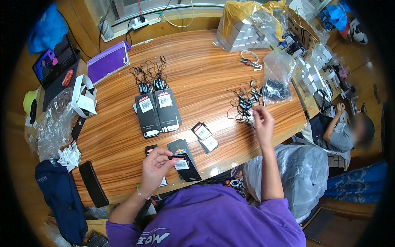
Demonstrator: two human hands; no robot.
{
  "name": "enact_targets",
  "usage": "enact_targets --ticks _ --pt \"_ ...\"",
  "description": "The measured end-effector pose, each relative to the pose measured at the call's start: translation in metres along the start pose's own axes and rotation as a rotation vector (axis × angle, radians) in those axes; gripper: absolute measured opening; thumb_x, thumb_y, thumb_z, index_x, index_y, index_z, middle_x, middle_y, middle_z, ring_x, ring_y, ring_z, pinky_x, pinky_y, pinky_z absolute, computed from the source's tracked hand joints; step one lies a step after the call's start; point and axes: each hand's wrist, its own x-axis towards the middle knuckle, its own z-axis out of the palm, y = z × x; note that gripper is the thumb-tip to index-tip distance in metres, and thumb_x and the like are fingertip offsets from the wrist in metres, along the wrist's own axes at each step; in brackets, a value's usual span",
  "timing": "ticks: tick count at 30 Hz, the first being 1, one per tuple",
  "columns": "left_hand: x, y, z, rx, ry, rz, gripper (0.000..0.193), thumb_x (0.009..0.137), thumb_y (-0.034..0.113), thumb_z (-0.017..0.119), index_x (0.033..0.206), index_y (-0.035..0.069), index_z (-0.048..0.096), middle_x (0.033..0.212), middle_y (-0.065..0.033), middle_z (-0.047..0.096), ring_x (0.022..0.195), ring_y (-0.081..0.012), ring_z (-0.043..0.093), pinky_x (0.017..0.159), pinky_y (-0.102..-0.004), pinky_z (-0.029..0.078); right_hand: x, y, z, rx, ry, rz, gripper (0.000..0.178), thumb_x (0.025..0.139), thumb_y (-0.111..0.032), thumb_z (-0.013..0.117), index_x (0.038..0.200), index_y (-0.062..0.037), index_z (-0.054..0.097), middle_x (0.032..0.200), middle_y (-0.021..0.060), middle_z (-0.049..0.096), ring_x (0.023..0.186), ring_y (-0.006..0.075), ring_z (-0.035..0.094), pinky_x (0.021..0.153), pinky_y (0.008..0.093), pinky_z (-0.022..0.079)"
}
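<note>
My left hand point(156, 168) pinches a black hang tag point(190, 171) with a white barcode label by its upper corner, near the table's front edge. Beneath and behind it lie grey hang tags point(177, 147). My right hand point(263, 122) is closed at the fingertips, at the edge of a pile of black tag strings point(245, 103); whatever it pinches is too small to make out. Between the hands rests a small stack of labelled cards point(204, 138). Farther back, two stacks of strung grey tags point(157, 111) lie side by side, their black strings point(149, 74) trailing away from me.
A clear bag of black strings point(276, 84) and small snips point(251, 62) lie at the right. Stacked white boxes point(242, 35) stand at the back. A phone point(93, 184) and purple notebook point(108, 63) are on the left. Another person point(339, 133) sits at the right.
</note>
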Motion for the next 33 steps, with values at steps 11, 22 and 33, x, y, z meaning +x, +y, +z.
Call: enact_targets --ticks 11,22,33 --pt "0.008 0.054 0.004 0.098 0.027 0.166 0.023 0.08 -0.006 0.058 0.099 0.001 0.048 0.086 -0.0073 0.062 0.079 -0.0095 0.059 0.071 -0.0195 0.047 0.019 0.03 -0.022 0.159 -0.222 0.183 0.014 0.072 -0.001 0.064 0.076 -0.0003 0.051 0.067 0.0022 0.051 0.064 0.0091 0.049 0.059 0.0234 0.04" --pt "0.062 0.137 0.051 0.634 -0.327 0.83 0.017 0.072 -0.007 0.063 0.087 0.001 0.061 0.081 -0.0101 0.066 0.074 -0.0189 0.066 0.065 -0.0262 0.052 0.082 -0.053 -0.074 -0.564 -0.563 -0.122 0.019 0.071 -0.007 0.052 0.09 -0.0021 0.052 0.074 0.0173 0.06 0.076 0.0361 0.057 0.066 0.0437 0.043" --pt "0.068 0.144 0.045 0.502 -0.127 0.861 0.019 0.072 -0.007 0.063 0.09 -0.001 0.064 0.078 -0.0099 0.067 0.071 -0.0145 0.065 0.066 -0.0225 0.048 0.101 -0.079 -0.092 0.685 -0.269 0.032 0.018 0.08 -0.008 0.056 0.096 -0.0002 0.054 0.072 0.0047 0.06 0.068 0.0115 0.059 0.063 0.0221 0.045"
